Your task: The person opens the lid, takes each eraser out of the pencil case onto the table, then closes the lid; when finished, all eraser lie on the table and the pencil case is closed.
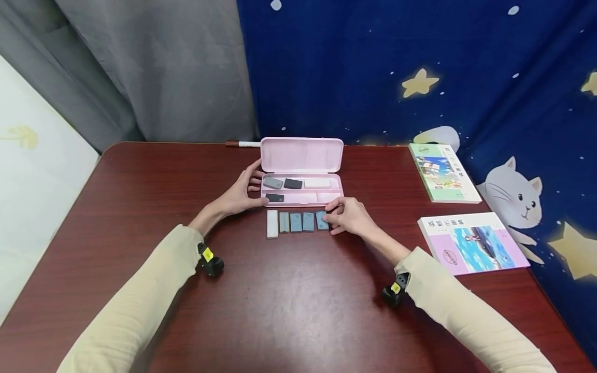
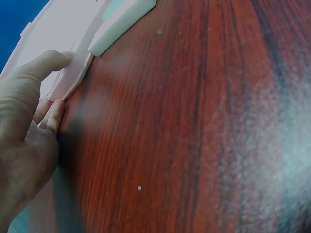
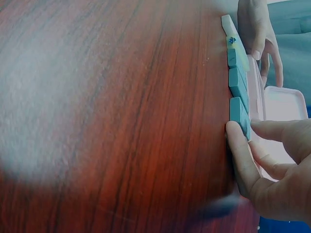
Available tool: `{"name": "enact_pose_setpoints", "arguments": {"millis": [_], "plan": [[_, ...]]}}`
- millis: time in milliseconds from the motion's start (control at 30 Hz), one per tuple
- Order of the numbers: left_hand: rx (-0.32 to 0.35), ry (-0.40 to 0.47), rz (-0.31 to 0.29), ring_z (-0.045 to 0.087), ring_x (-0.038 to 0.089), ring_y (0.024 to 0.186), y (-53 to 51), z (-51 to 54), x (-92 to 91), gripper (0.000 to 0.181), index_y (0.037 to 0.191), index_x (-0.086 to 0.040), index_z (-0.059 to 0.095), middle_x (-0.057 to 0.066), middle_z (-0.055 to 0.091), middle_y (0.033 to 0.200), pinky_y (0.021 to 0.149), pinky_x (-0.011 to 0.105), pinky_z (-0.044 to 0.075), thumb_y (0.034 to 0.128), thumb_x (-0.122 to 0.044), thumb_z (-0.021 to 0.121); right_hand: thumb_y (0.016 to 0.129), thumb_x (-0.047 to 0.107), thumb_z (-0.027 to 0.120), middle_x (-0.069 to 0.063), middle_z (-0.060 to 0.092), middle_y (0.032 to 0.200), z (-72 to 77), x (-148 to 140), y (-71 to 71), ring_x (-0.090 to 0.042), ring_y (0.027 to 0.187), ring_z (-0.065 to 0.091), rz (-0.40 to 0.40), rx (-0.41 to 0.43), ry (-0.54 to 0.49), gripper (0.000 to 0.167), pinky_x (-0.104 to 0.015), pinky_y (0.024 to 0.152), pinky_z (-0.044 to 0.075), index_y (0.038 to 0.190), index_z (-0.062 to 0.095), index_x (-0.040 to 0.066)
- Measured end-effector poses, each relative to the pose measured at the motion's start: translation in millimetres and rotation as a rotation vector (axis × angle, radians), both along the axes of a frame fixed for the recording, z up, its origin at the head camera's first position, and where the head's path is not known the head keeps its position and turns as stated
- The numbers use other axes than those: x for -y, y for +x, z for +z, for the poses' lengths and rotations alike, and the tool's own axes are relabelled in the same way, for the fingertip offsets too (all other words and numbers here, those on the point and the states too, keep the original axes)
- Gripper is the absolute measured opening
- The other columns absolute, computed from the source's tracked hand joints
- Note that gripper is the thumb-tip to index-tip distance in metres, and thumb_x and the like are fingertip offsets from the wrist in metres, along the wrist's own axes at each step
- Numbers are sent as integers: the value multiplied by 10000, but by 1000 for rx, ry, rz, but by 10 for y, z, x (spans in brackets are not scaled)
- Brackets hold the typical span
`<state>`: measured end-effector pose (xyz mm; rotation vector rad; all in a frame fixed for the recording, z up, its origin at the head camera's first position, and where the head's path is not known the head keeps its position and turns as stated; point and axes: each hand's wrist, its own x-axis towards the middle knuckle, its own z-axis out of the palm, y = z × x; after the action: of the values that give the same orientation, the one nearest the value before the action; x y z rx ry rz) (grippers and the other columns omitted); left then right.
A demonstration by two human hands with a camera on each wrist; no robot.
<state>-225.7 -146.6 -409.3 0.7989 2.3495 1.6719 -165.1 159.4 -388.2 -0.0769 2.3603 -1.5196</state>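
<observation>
A pink pencil case [image 1: 302,205] lies with its lid [image 1: 301,155] raised. Grey, black and white erasers fill parts of its compartments, among them a dark eraser [image 1: 293,184]. My left hand [image 1: 239,192] grips the left end of the case, thumb over the rim in the left wrist view and fingers outside. Along the front of the case runs a row of erasers: a white eraser [image 1: 272,224], a striped eraser [image 1: 284,223] and several blue ones, such as this blue eraser [image 1: 296,223]. My right hand [image 1: 351,216] pinches the rightmost blue eraser [image 1: 321,220] between thumb and fingers.
Behind the case lies a marker [image 1: 247,144] with a brown cap. To the right are a green-edged book [image 1: 445,173] and a purple-edged book [image 1: 474,243]. Grey and starry blue curtains [image 1: 326,67] hang along the back of the brown table [image 1: 298,300].
</observation>
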Motion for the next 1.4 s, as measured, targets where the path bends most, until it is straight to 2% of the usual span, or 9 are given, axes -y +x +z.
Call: {"name": "enact_pose_setpoints", "arguments": {"millis": [100,333,467,633,733,833,1033,1267,1400], "plan": [[-17,-4,3,398,403,1194,-56,-112,19,1040,1545,-59,67,286,327,1344,1012,511,366,773,55,754,852,16,711,-171,629,822,7,-21,-24,-251,595,665,7,-8,17,238,-381,582,579,1052,618,-73],[20,5,-11,361,502,1197,72,145,-35,989,1506,68,69,380,293,1337,1014,570,337,764,116,721,866,11,688,-176,659,817,58,-9,-101,-231,587,655,15,-47,88,187,-378,569,577,1031,630,-54],[17,11,-14,366,504,1195,68,133,-26,992,1507,67,67,383,295,1335,1012,573,338,765,113,723,876,42,690,-182,665,819,129,64,-167,-256,588,668,18,-86,152,143,-377,566,576,993,646,-26],[21,14,-7,368,501,1200,70,130,-27,992,1510,60,70,380,292,1342,1014,571,338,765,114,723,889,61,671,-200,674,825,230,159,-324,-308,643,685,43,-161,200,135,-371,582,578,994,675,-24],[20,18,-5,369,507,1199,74,131,-35,988,1508,65,76,385,293,1339,1012,575,339,763,115,724,884,88,676,-169,694,823,277,199,-449,-269,689,689,55,-236,268,137,-285,606,562,988,703,4],[19,24,-7,372,508,1197,77,128,-37,990,1508,65,80,386,296,1337,1011,575,342,762,111,729,872,100,678,-126,706,825,310,227,-573,-233,729,679,61,-316,347,146,-256,629,510,985,728,22],[20,30,-9,379,503,1193,76,133,-36,992,1508,62,88,380,302,1336,1010,562,351,759,106,738,874,54,672,-127,717,927,343,249,-761,-232,870,643,112,-430,454,144,-348,796,488,990,740,3],[23,27,-10,380,499,1190,87,165,-21,986,1506,69,80,383,300,1334,1010,566,347,765,109,728,856,-34,651,-167,708,942,281,281,-871,-263,876,639,231,-486,492,145,-371,819,498,979,726,-59],[24,26,-8,382,497,1184,95,184,-13,975,1497,90,74,387,300,1329,1008,571,344,761,129,713,861,-10,658,-129,705,934,247,325,-881,-240,875,619,219,-449,549,165,-378,806,493,1007,734,-20]]}}
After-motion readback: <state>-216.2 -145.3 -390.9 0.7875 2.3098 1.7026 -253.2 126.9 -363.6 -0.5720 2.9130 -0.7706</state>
